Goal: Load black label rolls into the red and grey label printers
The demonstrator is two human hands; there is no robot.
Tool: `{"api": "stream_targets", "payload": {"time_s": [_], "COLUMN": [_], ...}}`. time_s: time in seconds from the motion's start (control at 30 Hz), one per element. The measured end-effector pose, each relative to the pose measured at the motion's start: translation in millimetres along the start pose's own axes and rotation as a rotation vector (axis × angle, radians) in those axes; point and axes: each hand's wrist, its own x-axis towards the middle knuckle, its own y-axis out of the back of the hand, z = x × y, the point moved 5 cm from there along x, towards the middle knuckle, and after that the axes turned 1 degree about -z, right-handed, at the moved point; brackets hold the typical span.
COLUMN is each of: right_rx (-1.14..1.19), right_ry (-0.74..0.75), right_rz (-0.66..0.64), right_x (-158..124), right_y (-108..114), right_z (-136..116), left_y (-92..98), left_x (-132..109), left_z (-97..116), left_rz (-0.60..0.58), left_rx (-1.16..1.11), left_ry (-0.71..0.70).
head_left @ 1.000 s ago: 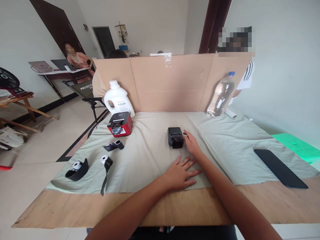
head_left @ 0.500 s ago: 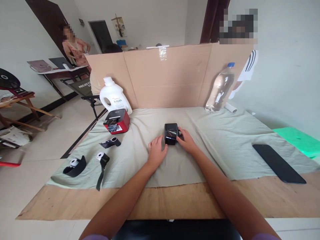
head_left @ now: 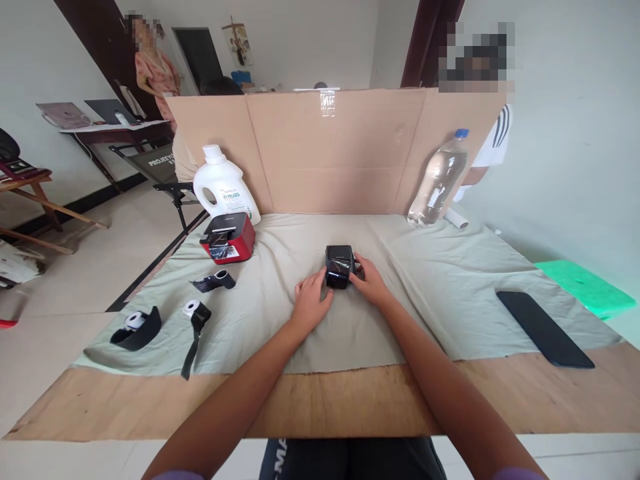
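Note:
A small black boxy device (head_left: pixel 339 265) with a glossy front sits on the grey-green cloth in the middle of the table. My left hand (head_left: pixel 311 298) is against its left side, index finger and thumb at the edge and the other fingers curved down by the cloth. On the other side my right hand (head_left: pixel 370 281) grips the device, thumb at the front corner and fingers along the right side. What the fingertips touch behind it is hidden. Off to the left stands a red and black boxy device (head_left: pixel 231 238) with shiny dark film on its front.
Black rolls (head_left: pixel 220 280) lie at left, one a trailing strip roll (head_left: pixel 195 320), another in a curved black cover (head_left: pixel 137 330). A white jug (head_left: pixel 225 187), cardboard screen (head_left: pixel 335 153) and water bottle (head_left: pixel 440 180) stand behind. A dark flat slab (head_left: pixel 545 330) lies right. Two people are beyond.
The camera view has shifted slightly. Both hands stay at the sides of the black device. In the background, the person at the left has straightened up.

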Motion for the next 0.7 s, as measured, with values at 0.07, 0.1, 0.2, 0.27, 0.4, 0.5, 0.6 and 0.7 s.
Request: {"api": "stream_targets", "payload": {"time_s": [0.07, 0.1, 0.2, 0.27, 0.4, 0.5, 0.6, 0.7], "right_rx": [-0.003, -0.009, -0.026, -0.035, -0.040, -0.044, -0.048, -0.046], "right_ry": [-0.001, -0.001, -0.005, -0.009, 0.010, 0.025, 0.028, 0.034], "right_rz": [0.005, 0.004, -0.006, -0.012, -0.017, -0.024, -0.022, -0.015], "right_x": [0.2, 0.4, 2.0, 3.2, 4.9, 5.0, 4.8, 4.6], "right_y": [-0.1, -0.4, -1.8, -2.7, -3.4, -2.9, -1.7, -0.7], "right_z": [-0.2, -0.2, 1.0, 2.7, 3.6, 2.0, 0.2, -1.4], "left_y": [-1.0, -1.7, -3.9, -5.2, -6.6, -6.5, -5.6, -4.2], "left_x": [0.3, 0.6, 2.4, 4.4, 12.1, 20.2, 28.0, 36.2], "left_z": [0.1, -0.2, -3.1, -5.8, -9.7, -13.0, -15.1, -18.2], "left_rz": [-0.027, -0.040, -0.057, -0.059, -0.087, -0.133, -0.175, -0.210], "left_rx": [-0.008, -0.007, 0.004, 0.008, 0.026, 0.046, 0.063, 0.052], "left_ry": [-0.004, -0.005, 0.017, 0.038, 0.058, 0.087, 0.085, 0.068]}}
